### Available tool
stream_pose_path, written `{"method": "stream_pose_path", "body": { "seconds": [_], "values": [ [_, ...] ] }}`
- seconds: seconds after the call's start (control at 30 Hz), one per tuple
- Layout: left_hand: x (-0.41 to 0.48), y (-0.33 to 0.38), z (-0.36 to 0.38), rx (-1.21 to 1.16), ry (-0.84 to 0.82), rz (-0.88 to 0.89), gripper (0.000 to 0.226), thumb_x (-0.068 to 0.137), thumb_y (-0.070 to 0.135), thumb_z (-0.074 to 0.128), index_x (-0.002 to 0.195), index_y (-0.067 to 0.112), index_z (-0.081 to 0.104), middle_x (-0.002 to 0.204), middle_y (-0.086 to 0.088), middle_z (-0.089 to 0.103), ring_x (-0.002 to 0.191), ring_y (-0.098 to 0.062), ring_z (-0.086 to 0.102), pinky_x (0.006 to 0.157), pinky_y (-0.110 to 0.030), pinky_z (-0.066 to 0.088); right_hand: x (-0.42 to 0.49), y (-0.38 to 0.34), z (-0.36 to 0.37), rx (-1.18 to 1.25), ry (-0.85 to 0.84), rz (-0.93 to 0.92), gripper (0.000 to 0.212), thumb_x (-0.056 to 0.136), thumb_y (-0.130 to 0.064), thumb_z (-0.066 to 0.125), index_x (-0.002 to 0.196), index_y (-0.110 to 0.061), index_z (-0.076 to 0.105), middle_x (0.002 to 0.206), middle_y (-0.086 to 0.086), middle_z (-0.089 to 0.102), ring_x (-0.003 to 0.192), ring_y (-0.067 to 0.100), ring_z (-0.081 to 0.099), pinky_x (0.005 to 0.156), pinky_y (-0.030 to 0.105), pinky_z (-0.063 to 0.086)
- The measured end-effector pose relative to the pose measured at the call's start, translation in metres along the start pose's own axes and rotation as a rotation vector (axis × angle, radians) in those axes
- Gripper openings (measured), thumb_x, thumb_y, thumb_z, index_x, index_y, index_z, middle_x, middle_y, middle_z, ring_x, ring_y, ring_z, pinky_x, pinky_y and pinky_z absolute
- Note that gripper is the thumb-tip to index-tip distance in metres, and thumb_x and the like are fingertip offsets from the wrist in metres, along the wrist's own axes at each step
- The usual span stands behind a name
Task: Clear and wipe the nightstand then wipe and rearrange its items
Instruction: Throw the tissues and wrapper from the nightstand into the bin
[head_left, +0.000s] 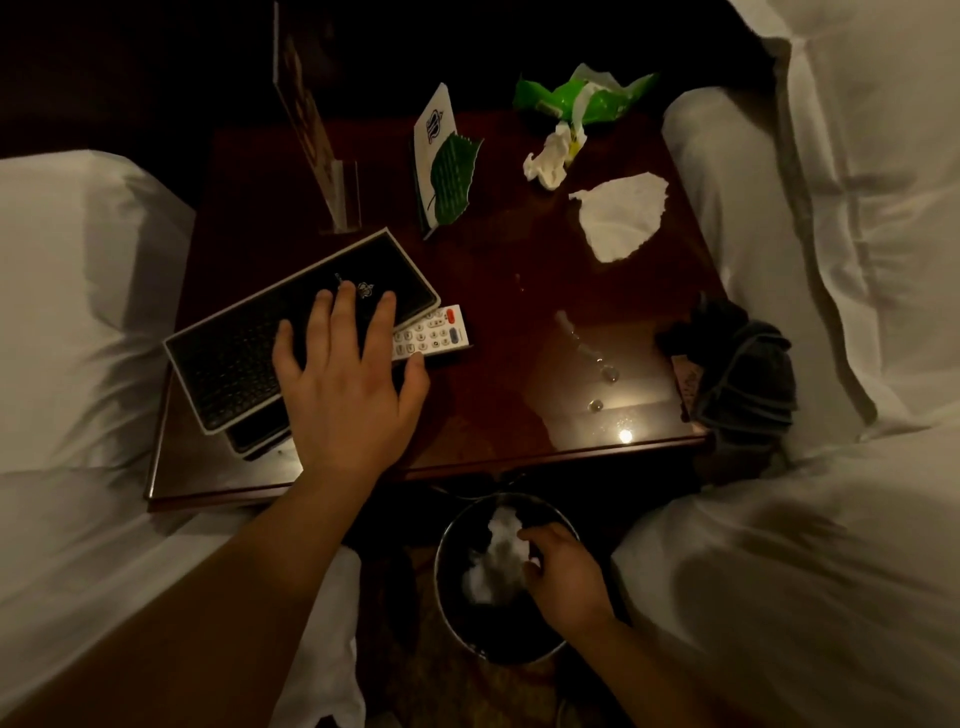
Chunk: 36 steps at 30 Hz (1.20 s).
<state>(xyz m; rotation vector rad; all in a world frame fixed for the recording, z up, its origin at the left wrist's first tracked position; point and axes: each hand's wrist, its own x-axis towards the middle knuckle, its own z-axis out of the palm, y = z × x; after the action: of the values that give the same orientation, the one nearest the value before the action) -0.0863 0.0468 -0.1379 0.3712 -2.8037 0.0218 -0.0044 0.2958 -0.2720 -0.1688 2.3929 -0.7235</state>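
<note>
On the dark nightstand, the left hand is laid flat with fingers spread over a black folder and white remote, gripping nothing. Below the front edge, the right hand is held loosely curled over crumpled tissue inside the bin; whether the tissue is gripped cannot be told.

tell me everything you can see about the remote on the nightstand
The remote is a white, plastic-looking bar with rows of small pale buttons, a red button at its far end and a blue one beside it. It lies flat, face up, on the dark glossy nightstand, angled toward the right. Its near end is hidden under the black folder and the left hand, whose thumb appears to rest at its near edge.
</note>
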Motion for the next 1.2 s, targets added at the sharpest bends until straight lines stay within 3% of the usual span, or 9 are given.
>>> {"method": "stream_pose_path", "body": {
  "seconds": [0.13, 0.27, 0.37, 0.47, 0.6, 0.67, 0.9, 1.03, 1.2],
  "values": [
    [0.001, 0.001, -0.002, 0.004, -0.016, 0.003, 0.061, 0.096, 0.05, 0.035, 0.148, 0.019, 0.041, 0.156, -0.016, 0.039, 0.147, -0.032, 0.031, 0.116, -0.058, 0.02, -0.036, -0.036, -0.052, 0.091, 0.189, -0.219, 0.025, 0.089, -0.019, 0.064, 0.114, -0.024, 0.068, 0.11, -0.007, 0.064, 0.098, 0.006, 0.063, 0.087, 0.025, 0.053],
    [0.001, 0.0, -0.002, 0.0, -0.007, 0.002, 0.061, 0.096, 0.051, 0.033, 0.148, 0.02, 0.042, 0.156, -0.016, 0.039, 0.147, -0.032, 0.032, 0.116, -0.058, 0.019, -0.047, -0.085, -0.144, 0.134, 0.394, -0.475, 0.018, 0.09, -0.032, 0.061, 0.107, -0.035, 0.063, 0.096, -0.018, 0.062, 0.087, -0.003, 0.061, 0.075, 0.008, 0.047],
    [0.001, -0.001, -0.001, -0.005, 0.006, 0.003, 0.062, 0.095, 0.051, 0.033, 0.147, 0.02, 0.043, 0.155, -0.016, 0.04, 0.146, -0.033, 0.033, 0.116, -0.058, 0.018, 0.005, -0.11, -0.215, 0.073, 0.625, -0.468, 0.023, 0.088, -0.027, 0.064, 0.11, -0.029, 0.064, 0.099, -0.011, 0.064, 0.081, 0.0, 0.059, 0.075, 0.012, 0.049],
    [0.002, -0.002, 0.002, -0.004, 0.01, 0.0, 0.062, 0.095, 0.051, 0.033, 0.147, 0.019, 0.044, 0.154, -0.017, 0.04, 0.146, -0.033, 0.033, 0.116, -0.058, 0.017, 0.078, -0.119, -0.271, -0.002, 0.773, -0.307, 0.037, 0.087, -0.024, 0.067, 0.123, -0.018, 0.061, 0.12, 0.004, 0.059, 0.092, 0.016, 0.062, 0.082, 0.032, 0.051],
    [0.003, -0.001, 0.0, 0.015, 0.007, 0.009, 0.063, 0.095, 0.051, 0.033, 0.147, 0.018, 0.044, 0.153, -0.018, 0.042, 0.145, -0.035, 0.035, 0.116, -0.059, 0.018, 0.142, -0.107, -0.298, -0.251, 0.638, -0.11, 0.068, 0.086, -0.042, 0.067, 0.145, -0.024, 0.038, 0.146, 0.009, 0.04, 0.126, 0.032, 0.048, 0.095, 0.042, 0.045],
    [0.003, 0.0, -0.002, 0.01, 0.007, 0.007, 0.062, 0.094, 0.05, 0.034, 0.146, 0.017, 0.046, 0.152, -0.019, 0.043, 0.144, -0.036, 0.037, 0.115, -0.059, 0.02, 0.158, -0.102, -0.301, -0.383, 0.557, -0.052, 0.076, 0.085, -0.047, 0.066, 0.148, -0.024, 0.032, 0.148, 0.011, 0.038, 0.13, 0.035, 0.043, 0.099, 0.046, 0.044],
    [0.004, 0.002, -0.007, 0.016, -0.005, -0.005, 0.062, 0.093, 0.048, 0.036, 0.144, 0.016, 0.049, 0.151, -0.019, 0.045, 0.143, -0.036, 0.038, 0.114, -0.06, 0.022, 0.168, -0.11, -0.306, -0.424, 0.525, -0.046, 0.021, 0.089, -0.015, 0.061, 0.104, -0.003, 0.069, 0.099, 0.017, 0.07, 0.088, 0.032, 0.064, 0.069, 0.034, 0.046],
    [0.004, 0.002, -0.009, 0.011, -0.013, -0.01, 0.062, 0.093, 0.048, 0.037, 0.144, 0.016, 0.048, 0.151, -0.019, 0.045, 0.143, -0.036, 0.038, 0.115, -0.06, 0.022, 0.138, -0.119, -0.299, -0.331, 0.566, -0.152, 0.014, 0.09, -0.016, 0.061, 0.095, -0.006, 0.071, 0.085, 0.011, 0.071, 0.073, 0.024, 0.063, 0.065, 0.034, 0.051],
    [0.004, 0.001, -0.007, 0.014, -0.017, -0.006, 0.062, 0.094, 0.049, 0.033, 0.145, 0.017, 0.047, 0.152, -0.018, 0.044, 0.144, -0.036, 0.036, 0.114, -0.06, 0.021, 0.062, -0.137, -0.261, -0.092, 0.64, -0.4, 0.006, 0.083, -0.015, 0.066, 0.085, -0.013, 0.071, 0.075, 0.003, 0.066, 0.065, 0.018, 0.06, 0.059, 0.031, 0.045]
  ]
}}
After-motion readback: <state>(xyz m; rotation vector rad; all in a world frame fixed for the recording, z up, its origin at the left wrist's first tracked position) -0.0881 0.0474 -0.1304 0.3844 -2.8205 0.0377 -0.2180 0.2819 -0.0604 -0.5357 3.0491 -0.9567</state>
